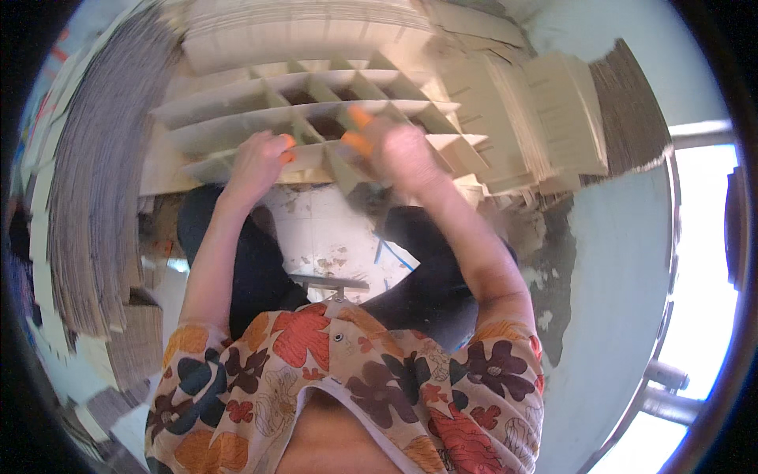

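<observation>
A cardboard divider grid [328, 124] of long strips crossed by short slotted pieces lies in front of me. My left hand [257, 167] is closed at its near side, pinching the nearest long cardboard strip [312, 155]. Orange covers sit on the fingertips of both hands. Over the grid's near right part, my right hand [399, 154] is smeared by motion. Two of its orange-tipped fingers show apart, and I see nothing between them. A short cross piece [341, 170] juts toward me just below those fingers.
Tall stacks of cardboard strips [103, 166] stand at the left. More slotted pieces [505, 118] are piled to the right, beside a darker stack [632, 107]. Long strips [308, 35] lie behind the grid. My knees are below the work surface, above a stained floor [316, 229].
</observation>
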Demonstrator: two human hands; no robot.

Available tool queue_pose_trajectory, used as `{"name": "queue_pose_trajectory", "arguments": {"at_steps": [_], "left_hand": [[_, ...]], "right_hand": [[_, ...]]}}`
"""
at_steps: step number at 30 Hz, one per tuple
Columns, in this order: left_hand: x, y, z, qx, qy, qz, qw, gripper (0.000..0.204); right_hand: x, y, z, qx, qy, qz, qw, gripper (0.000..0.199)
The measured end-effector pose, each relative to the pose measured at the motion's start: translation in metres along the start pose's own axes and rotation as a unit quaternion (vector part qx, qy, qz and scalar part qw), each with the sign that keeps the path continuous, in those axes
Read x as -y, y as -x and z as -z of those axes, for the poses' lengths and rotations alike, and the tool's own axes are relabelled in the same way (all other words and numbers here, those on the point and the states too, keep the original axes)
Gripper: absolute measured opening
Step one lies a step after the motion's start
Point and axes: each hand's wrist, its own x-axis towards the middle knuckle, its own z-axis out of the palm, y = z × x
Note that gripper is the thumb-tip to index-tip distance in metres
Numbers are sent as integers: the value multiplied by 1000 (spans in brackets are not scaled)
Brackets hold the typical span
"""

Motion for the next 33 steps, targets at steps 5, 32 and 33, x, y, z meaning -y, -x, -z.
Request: {"name": "queue_pose_trajectory", "arguments": {"at_steps": [5, 32, 33], "left_hand": [[-15, -3, 6, -27, 21, -23, 999, 29], [10, 25, 38, -121, -38, -3, 992, 36], [14, 28, 40, -116, -48, 3, 992, 37]], "right_hand": [[-161, 47, 45, -105, 233, -268, 929, 35], [-195, 98, 81, -358, 166, -325, 860, 23], [-181, 89, 90, -358, 136, -311, 870, 22]]}}
